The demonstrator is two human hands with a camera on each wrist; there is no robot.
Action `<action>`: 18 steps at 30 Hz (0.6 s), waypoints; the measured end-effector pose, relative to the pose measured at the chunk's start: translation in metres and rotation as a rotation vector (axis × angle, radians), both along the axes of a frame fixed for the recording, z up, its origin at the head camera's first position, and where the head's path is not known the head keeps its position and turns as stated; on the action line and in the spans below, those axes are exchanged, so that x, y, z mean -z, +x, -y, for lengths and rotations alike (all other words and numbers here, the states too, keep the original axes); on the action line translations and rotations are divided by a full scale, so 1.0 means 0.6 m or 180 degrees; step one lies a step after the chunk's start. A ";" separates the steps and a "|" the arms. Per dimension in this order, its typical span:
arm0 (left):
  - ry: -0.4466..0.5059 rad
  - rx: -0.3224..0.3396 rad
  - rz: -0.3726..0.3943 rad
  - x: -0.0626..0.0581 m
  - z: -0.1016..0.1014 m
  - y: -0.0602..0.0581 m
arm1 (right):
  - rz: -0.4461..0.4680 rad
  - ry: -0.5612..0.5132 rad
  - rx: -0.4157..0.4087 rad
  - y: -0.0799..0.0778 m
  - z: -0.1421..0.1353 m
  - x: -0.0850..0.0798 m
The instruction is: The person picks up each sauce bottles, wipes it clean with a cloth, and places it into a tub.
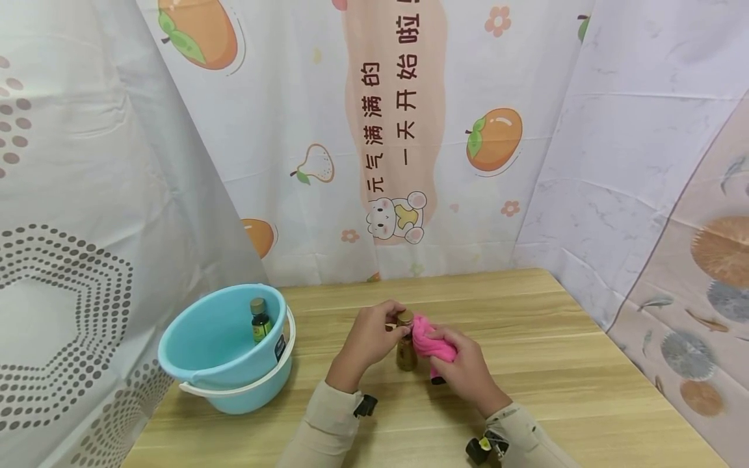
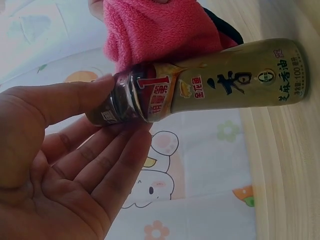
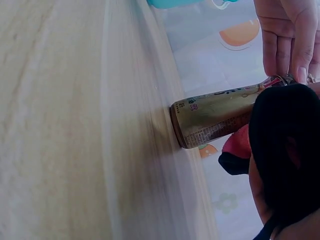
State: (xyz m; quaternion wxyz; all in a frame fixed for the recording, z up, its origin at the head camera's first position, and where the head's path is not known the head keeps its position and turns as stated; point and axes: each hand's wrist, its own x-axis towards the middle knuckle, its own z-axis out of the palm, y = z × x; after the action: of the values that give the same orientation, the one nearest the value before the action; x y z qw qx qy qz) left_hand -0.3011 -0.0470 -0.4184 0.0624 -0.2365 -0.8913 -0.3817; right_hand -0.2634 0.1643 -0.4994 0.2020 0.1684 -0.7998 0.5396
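A small bottle of sesame oil (image 1: 406, 356) stands upright on the table, its label facing the left wrist camera (image 2: 235, 80). My left hand (image 1: 370, 338) holds it at the cap and neck, with the thumb on one side and the fingers on the other. From the right, my right hand (image 1: 465, 372) grips a bunched pink cloth (image 1: 430, 339) with black parts and presses it to the bottle's neck. In the left wrist view the fluffy cloth (image 2: 160, 35) lies along the neck and shoulder. A black part of the cloth (image 3: 285, 155) covers much of the right wrist view.
At the left of the wooden table (image 1: 526, 338) stands a light blue bucket (image 1: 199, 338) with a white handle (image 1: 257, 383). Inside the bucket is a dark bottle (image 1: 259, 322) with a green-yellow label. Printed curtains (image 1: 281, 97) hang behind and at both sides of the table.
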 end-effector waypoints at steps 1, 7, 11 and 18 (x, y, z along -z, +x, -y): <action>0.0003 -0.0003 -0.0001 0.000 0.000 0.000 | 0.0046 0.0033 0.0011 -0.001 0.000 0.001; 0.0007 -0.0025 0.0000 -0.001 0.001 0.001 | 0.0449 0.0290 -0.0003 -0.004 0.004 0.012; -0.0002 -0.0030 0.0006 -0.001 0.002 -0.001 | 0.0549 0.0372 -0.0013 -0.005 0.005 0.013; -0.0044 -0.0123 0.0014 -0.001 0.004 -0.004 | 0.0534 0.0495 0.0103 -0.006 0.006 0.014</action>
State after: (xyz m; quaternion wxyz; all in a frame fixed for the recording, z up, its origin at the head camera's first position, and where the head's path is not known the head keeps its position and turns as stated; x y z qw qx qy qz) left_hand -0.3035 -0.0497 -0.4176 0.0661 -0.2188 -0.8985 -0.3748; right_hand -0.2670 0.1608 -0.5080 0.1293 0.1249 -0.8559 0.4848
